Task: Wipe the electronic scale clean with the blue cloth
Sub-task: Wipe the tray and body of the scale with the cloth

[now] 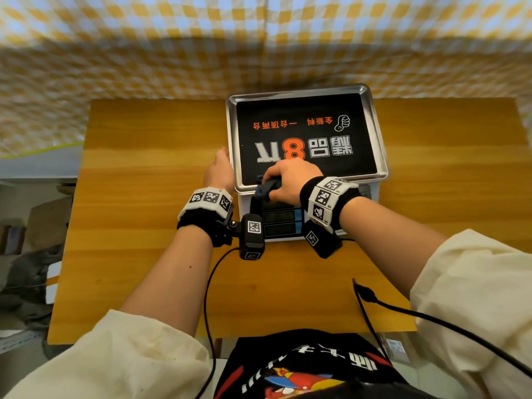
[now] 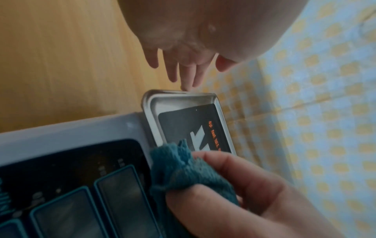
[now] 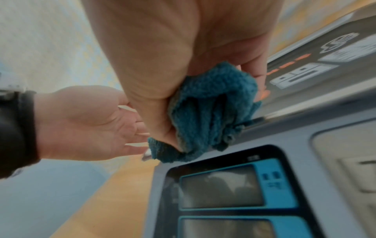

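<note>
Head view — my right hand (image 1: pixel 290 180) grips the bunched blue cloth (image 1: pixel 266 188) at the electronic scale's (image 1: pixel 305 133) near rim; my left hand (image 1: pixel 220 171), fingers straight, steadies its side — bracing for wiping.

We see a rectangular wooden table with an orange-brown grain (image 1: pixel 144 197), and behind it a wrinkled cloth backdrop checked in yellow and pale blue (image 1: pixel 172 53). Two thin black cables (image 1: pixel 431 318) trail over the near edge of the table top. Left of the table lies grey and brown clutter (image 1: pixel 31 254), too blurred for us to identify. At the bottom sits a black printed garment with red and white lettering (image 1: pixel 302 370).
</note>
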